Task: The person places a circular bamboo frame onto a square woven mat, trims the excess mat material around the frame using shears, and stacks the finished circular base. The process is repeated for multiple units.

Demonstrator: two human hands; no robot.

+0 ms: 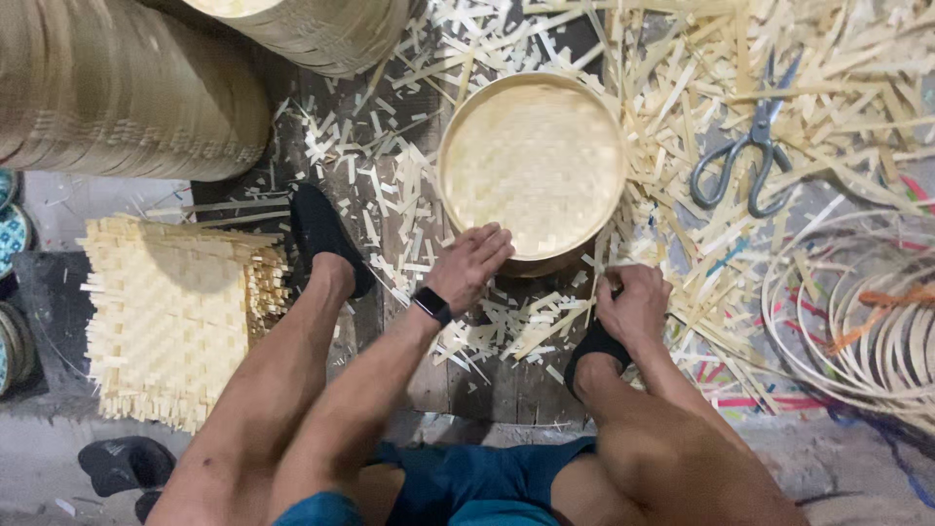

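Looking straight down at a seated person's bare legs and two working hands, and right in the middle of the floor sits a round woven bamboo tray (532,166), pale inside with a darker rim, resting on dark wooden planks (467,385) littered with bamboo offcuts (682,107). The left hand (467,265) lies flat, fingers stretched out and close together, fingertips pressing on the near rim of the tray; it grips nothing, just rests there, and a black wristband (431,305) circles the wrist. The right hand (635,300) is curled into a loose fist just beside the tray's near right edge, closed around a thin bamboo strip (596,278) that runs up toward the rim; whether that strip is joined to the tray I cannot tell. Both feet wear black socks (326,237), one on each side of the tray. Off to the upper right, grey-handled scissors (745,156) lie on the scraps, blades shut, well apart from either hand. On the left a stack of square woven mats (170,317) sits by the knee, with large woven cylinders (127,88) above it, and coiled bamboo hoops (857,321) fill the right edge.
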